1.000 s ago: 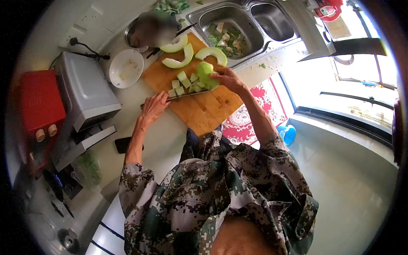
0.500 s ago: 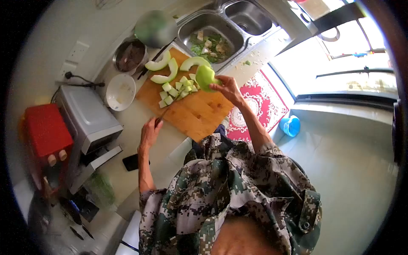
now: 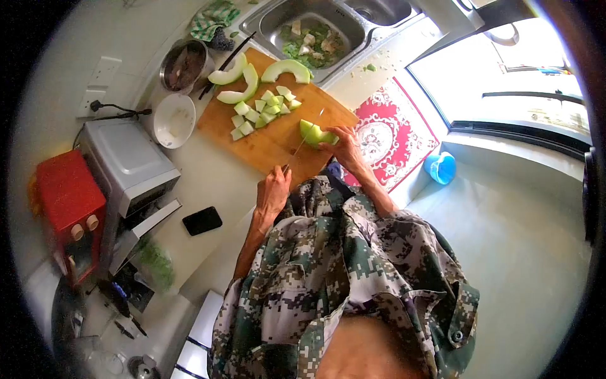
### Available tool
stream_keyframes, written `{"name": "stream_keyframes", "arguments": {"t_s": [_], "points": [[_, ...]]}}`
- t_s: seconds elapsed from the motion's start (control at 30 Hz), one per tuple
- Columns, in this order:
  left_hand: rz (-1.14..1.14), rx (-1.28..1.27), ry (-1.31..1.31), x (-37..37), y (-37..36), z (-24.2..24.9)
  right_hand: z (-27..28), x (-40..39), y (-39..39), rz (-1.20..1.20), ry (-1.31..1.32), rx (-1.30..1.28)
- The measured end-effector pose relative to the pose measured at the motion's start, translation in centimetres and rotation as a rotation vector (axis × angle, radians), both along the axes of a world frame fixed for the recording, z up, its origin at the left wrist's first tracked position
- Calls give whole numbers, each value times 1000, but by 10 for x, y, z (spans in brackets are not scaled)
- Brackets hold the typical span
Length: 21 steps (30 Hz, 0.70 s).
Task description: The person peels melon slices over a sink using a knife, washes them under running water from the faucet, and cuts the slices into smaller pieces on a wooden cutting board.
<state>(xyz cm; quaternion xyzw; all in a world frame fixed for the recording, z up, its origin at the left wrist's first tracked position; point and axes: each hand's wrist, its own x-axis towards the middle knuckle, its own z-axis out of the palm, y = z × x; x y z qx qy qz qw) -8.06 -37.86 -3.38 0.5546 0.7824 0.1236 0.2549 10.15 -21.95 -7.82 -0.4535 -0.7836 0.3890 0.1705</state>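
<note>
My left hand [image 3: 274, 191] is closed on the handle of a knife [image 3: 299, 150], whose thin blade reaches across a piece of green melon [image 3: 310, 132]. My right hand [image 3: 346, 149] holds that piece at its right end, low over the near right part of the wooden cutting board [image 3: 259, 150]. Pale green chunks [image 3: 252, 115] lie in a cluster on the board. Beyond them rest curved melon slices [image 3: 286, 69], two of them side by side at the far left.
Left of the board are a white bowl [image 3: 174, 121] and a metal bowl [image 3: 184, 66] with dark contents. A sink [image 3: 271, 28] holding greens lies beyond. A phone [image 3: 202, 221], microwave [image 3: 129, 164] and red appliance [image 3: 68, 189] stand left; a blue bucket [image 3: 440, 168] is right.
My right hand has lowered the raised melon piece to the board. My left hand has moved right with the knife, bringing its blade to the piece. The view has shifted somewhat.
</note>
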Motion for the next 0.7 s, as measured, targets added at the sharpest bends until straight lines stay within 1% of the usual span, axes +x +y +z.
{"name": "stream_keyframes", "arguments": {"t_s": [0.07,0.3,0.43,0.5,0.57,0.7], "points": [[-16,10,32,0,0,2,-10,3,-1,-11,-46,39],[-17,-16,19,-8,-4,-2,-14,1,-8,-41,26,4],[-59,-49,23,-10,-4,0,-10,0,-10,-34,25,-43],[-81,-62,31,-11,-2,4,-13,-1,-11,-40,52,11],[-81,-97,11,-11,0,8,-14,-1,-12,-36,52,12],[-68,-147,-1,-11,-1,0,-17,-1,-16,-30,45,20]]}}
